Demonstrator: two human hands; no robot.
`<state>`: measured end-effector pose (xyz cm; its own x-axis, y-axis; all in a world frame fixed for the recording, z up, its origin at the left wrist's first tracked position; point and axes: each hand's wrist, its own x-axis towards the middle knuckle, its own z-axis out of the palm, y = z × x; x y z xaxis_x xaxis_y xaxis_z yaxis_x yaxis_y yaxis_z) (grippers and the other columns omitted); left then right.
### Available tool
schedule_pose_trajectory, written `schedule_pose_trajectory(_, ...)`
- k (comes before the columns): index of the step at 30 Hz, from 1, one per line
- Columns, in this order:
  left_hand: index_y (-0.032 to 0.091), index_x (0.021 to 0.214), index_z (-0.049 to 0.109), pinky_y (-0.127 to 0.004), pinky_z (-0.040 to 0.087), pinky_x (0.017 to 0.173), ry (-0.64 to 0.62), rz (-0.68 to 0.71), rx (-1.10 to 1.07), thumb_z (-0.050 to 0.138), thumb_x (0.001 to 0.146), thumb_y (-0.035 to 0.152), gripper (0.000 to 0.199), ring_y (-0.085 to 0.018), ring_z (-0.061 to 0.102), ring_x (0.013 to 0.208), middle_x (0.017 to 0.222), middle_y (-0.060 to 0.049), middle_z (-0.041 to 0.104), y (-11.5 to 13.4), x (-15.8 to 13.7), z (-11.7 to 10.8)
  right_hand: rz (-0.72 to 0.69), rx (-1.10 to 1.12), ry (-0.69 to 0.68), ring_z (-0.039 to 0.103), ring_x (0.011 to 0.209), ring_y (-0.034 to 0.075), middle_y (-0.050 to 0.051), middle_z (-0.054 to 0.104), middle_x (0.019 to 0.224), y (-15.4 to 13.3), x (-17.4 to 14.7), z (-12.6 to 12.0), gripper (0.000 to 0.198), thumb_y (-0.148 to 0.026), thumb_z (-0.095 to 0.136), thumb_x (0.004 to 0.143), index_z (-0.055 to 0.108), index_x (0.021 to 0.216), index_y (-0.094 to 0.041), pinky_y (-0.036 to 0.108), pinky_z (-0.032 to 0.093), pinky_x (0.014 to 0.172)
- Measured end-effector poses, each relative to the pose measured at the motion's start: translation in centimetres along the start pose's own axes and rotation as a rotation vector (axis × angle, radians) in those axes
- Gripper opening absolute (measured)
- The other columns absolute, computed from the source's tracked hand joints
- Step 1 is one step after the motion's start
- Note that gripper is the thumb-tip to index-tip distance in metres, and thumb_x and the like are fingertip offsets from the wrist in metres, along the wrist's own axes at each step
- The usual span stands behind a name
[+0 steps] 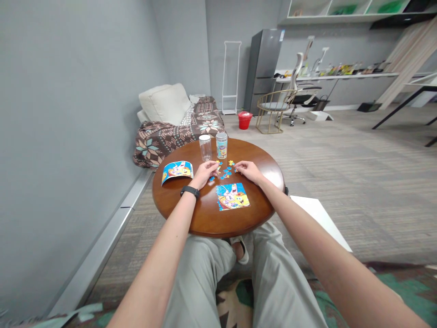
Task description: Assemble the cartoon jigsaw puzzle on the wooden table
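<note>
Loose jigsaw puzzle pieces [226, 173], blue and yellow, lie scattered on the round brown table [205, 214] between my two hands. My left hand [206, 173], with a black band on the wrist, rests at their left side with fingers curled together; what the fingertips hold is too small to make out. At the right side of the pieces, my right hand [249, 171] pinches a small blue puzzle piece at its fingertips. Nearer to me lies a cartoon puzzle [233, 197], its pieces joined into a picture; its left edge looks uneven.
A curved picture sheet [178, 170] stands on the table's left. Behind the pieces are a clear jar [205, 149] with a white lid and a printed tin [221, 146]. Beyond the table are a covered sofa [205, 120], a red bin [244, 120] and chairs.
</note>
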<state>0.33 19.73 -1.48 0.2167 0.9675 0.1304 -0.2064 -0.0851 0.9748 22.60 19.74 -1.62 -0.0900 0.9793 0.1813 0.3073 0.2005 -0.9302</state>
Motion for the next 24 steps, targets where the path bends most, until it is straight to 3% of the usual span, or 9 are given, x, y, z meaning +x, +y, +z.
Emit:
schedule_pose_trajectory(6,0.013,0.081,0.061,-0.023,0.052,0.066,0.01,-0.035,-0.051,0.075,0.071,0.024,0.02,-0.009,0.062,0.065,0.077,-0.001,0.062,0.34,-0.03,0.13,0.062,0.091,-0.019,0.058,0.052,0.011,0.001,0.068,0.063,-0.03,-0.2,0.13,0.015,-0.023,0.069,0.071,0.055,0.074,-0.018,0.019,0.039,0.046)
schedule_pose_trajectory(12,0.014,0.083,0.063,-0.023,0.051,0.066,-0.016,-0.005,-0.035,0.078,0.058,0.017,0.029,-0.01,0.062,0.068,0.077,0.0,0.065,0.48,-0.43,0.23,0.02,0.104,-0.009,0.057,0.052,0.011,-0.003,0.061,0.055,0.12,-0.22,0.07,0.021,-0.019,0.072,0.064,0.054,0.075,-0.018,0.019,0.04,0.046)
schedule_pose_trajectory(18,0.014,0.09,0.065,-0.026,0.051,0.069,-0.026,-0.014,0.001,0.081,0.058,0.023,0.038,-0.014,0.064,0.073,0.08,-0.003,0.068,0.37,-0.36,0.18,0.015,0.021,-0.021,0.056,0.055,0.01,0.001,0.066,0.064,-0.25,-0.25,-0.09,0.008,-0.018,0.064,0.071,0.065,0.079,-0.016,0.023,0.047,0.058)
schedule_pose_trajectory(24,0.014,0.091,0.066,-0.027,0.051,0.07,-0.023,0.002,-0.019,0.083,0.061,0.032,0.039,-0.013,0.064,0.073,0.08,-0.003,0.068,0.07,-0.11,0.04,-0.002,0.008,-0.009,0.056,0.054,0.011,-0.001,0.062,0.057,0.17,-0.14,-0.06,0.013,-0.024,0.069,0.066,0.057,0.07,-0.018,0.022,0.043,0.053)
